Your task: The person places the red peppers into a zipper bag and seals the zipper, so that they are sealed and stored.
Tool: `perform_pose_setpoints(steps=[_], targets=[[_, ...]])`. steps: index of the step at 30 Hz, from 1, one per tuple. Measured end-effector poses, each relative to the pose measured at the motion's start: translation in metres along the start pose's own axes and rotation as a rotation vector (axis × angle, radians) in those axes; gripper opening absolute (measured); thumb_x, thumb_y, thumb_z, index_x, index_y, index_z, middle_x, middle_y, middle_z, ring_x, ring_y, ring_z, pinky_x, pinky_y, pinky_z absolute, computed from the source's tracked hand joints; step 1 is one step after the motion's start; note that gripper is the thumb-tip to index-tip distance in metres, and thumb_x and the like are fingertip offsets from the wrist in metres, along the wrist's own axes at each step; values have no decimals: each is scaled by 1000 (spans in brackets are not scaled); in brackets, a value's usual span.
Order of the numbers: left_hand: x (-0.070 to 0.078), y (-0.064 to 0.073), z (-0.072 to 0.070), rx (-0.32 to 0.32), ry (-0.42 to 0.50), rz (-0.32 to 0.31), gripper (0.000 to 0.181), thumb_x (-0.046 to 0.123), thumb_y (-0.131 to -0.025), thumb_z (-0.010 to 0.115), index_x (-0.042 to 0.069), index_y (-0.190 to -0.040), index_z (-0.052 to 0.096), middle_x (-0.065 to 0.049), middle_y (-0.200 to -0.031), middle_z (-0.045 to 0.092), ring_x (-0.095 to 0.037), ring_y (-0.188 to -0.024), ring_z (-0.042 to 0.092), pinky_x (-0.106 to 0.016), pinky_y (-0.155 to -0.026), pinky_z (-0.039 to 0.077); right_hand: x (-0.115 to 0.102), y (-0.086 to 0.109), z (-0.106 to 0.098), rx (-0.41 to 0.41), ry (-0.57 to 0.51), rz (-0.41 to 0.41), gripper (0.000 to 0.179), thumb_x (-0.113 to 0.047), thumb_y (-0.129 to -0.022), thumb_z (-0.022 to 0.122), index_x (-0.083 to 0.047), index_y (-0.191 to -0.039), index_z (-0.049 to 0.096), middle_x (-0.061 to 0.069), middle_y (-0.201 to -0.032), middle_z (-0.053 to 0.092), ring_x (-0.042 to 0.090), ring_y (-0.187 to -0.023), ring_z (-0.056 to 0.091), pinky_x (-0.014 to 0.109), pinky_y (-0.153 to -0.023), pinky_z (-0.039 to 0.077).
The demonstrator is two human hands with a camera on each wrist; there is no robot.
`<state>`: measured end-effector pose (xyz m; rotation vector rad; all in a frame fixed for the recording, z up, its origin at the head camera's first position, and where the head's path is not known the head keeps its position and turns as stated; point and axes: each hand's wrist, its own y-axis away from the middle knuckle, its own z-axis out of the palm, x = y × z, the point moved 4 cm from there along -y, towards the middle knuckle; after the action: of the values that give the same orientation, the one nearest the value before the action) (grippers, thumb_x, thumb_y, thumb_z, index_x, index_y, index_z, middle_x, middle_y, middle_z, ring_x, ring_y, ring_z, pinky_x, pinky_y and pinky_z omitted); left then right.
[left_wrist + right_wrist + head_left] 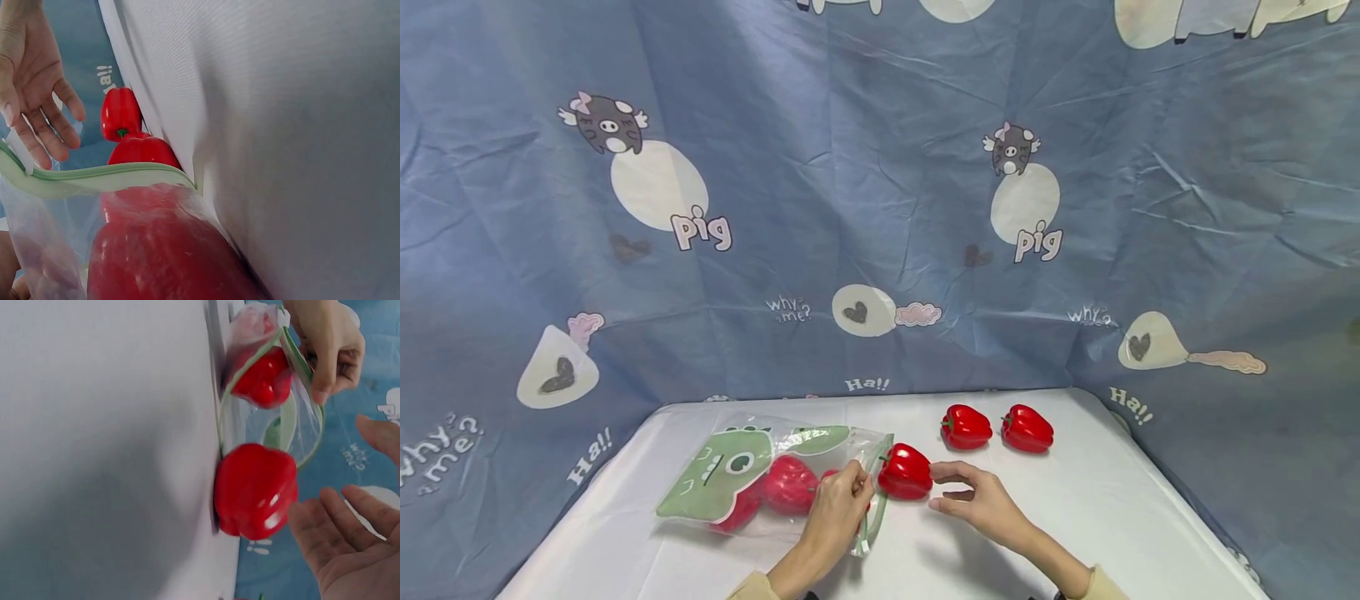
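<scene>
A clear zip bag (707, 475) with a green dinosaur print lies on the left of the table, several red bell peppers (788, 485) inside it. My left hand (837, 506) pinches the upper rim by its green zip strip, and in the right wrist view the mouth (228, 400) gapes. Just outside that mouth sits another red bell pepper (256, 490). Beside this pepper, on its right, my right hand (981, 498) holds its fingers apart and nothing in them. Whether the fingertips touch the pepper is hard to tell.
Two more red bell peppers (966, 427) (1027, 429) lie farther back on the right of the white table (1075, 500). Behind the table's far edge hangs a blue curtain (880, 208) with pig prints.
</scene>
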<state>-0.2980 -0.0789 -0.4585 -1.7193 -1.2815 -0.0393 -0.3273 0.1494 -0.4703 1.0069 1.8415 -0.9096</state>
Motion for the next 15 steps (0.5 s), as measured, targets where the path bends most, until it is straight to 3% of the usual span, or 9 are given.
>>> perform_pose_setpoints(steps=[7,15], targets=[[0,0,0,14,-5,9,20,2,-76,70,14,-69,56,13,-54,51,6,-51,38,-10,-46,33,4,-1,-12,55,-24,22,56,-20,-79,78,-9,-129,55,13,-127,59,35,-119,55,41,-93,51],[1,1,0,29,-7,16,21,1,-75,70,15,-68,55,14,-53,49,5,-52,37,-10,-47,32,6,-6,-22,83,5,23,56,-21,-77,79,-12,-128,56,8,-123,60,36,-119,54,36,-93,51]])
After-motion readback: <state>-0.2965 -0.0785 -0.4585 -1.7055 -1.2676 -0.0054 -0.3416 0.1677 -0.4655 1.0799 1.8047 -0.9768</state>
